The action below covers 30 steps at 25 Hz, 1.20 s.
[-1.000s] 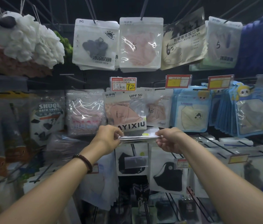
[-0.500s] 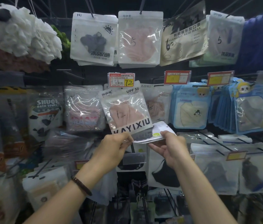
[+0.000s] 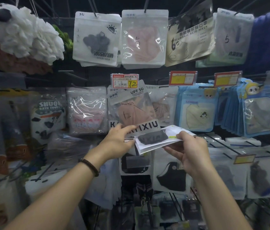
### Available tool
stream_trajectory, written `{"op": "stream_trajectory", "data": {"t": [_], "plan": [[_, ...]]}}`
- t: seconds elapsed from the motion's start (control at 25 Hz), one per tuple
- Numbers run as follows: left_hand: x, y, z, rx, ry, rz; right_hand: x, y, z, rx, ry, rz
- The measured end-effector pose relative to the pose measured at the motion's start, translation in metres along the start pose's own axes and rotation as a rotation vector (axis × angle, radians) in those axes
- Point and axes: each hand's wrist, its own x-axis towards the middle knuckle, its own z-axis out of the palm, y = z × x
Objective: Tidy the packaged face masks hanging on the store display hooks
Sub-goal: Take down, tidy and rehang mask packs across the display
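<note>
Pkg in right hand [image 3: 191, 155]: white w/ dark grey mask [image 3: 152, 138]. Above grip: peach mask pkg [image 3: 131, 110], black lettering. Right of grip: blue pkgs [image 3: 195, 110].

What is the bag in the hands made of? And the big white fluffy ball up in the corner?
The held mask pack looks like thin, glossy plastic film: it bends in the right hand and left hand, and the dark mask shows through. The white puff looks like gathered nylon mesh, ruffled and matte, though that's a guess.

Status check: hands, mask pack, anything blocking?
Left hand pinching pink KAYIXIU pack bottom edge. Right hand grip on loose dark-mask pack. Nothing blocking.
</note>
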Motion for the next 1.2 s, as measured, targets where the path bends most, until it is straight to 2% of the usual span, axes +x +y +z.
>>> {"op": "stream_trajectory", "data": {"t": [0.12,0.24,0.28,0.36,0.44,0.52,0.6,0.68,0.92,1.08,1.2], "plan": [[0.008,0.004,0.008,0.136,-0.004,-0.009,-0.01,-0.009,-0.01,0.034,0.008,-0.031],[0.009,-0.001,0.008,0.095,0.045,0.038,-0.019,-0.019,-0.027,0.016,0.007,-0.073],[0.007,-0.002,0.007,0.007,0.071,0.058,-0.022,-0.021,-0.032,-0.013,-0.01,-0.079],[-0.004,0.008,0.001,-0.365,0.113,-0.001,-0.029,-0.021,-0.04,-0.05,-0.071,-0.092],[-0.023,0.022,-0.003,-0.738,0.018,-0.119,-0.036,-0.016,-0.042,-0.076,-0.126,-0.086],[-0.04,0.028,-0.003,-0.915,-0.09,-0.13,-0.04,-0.007,-0.039,-0.106,-0.145,-0.08],[-0.056,0.028,0.004,-1.023,-0.123,-0.091,-0.042,0.006,-0.036,-0.152,-0.14,-0.068],[-0.069,0.026,0.013,-1.019,-0.076,-0.081,-0.04,0.019,-0.033,-0.189,-0.132,-0.078],[-0.098,0.014,0.044,-1.049,0.21,-0.123,-0.043,0.051,-0.031,-0.277,-0.233,-0.159],[-0.116,0.001,0.068,-0.999,0.274,-0.131,-0.047,0.089,-0.031,-0.189,-0.137,-0.208],[-0.125,-0.002,0.081,-1.043,0.318,-0.134,-0.045,0.105,-0.035,-0.21,-0.149,-0.199]]}}
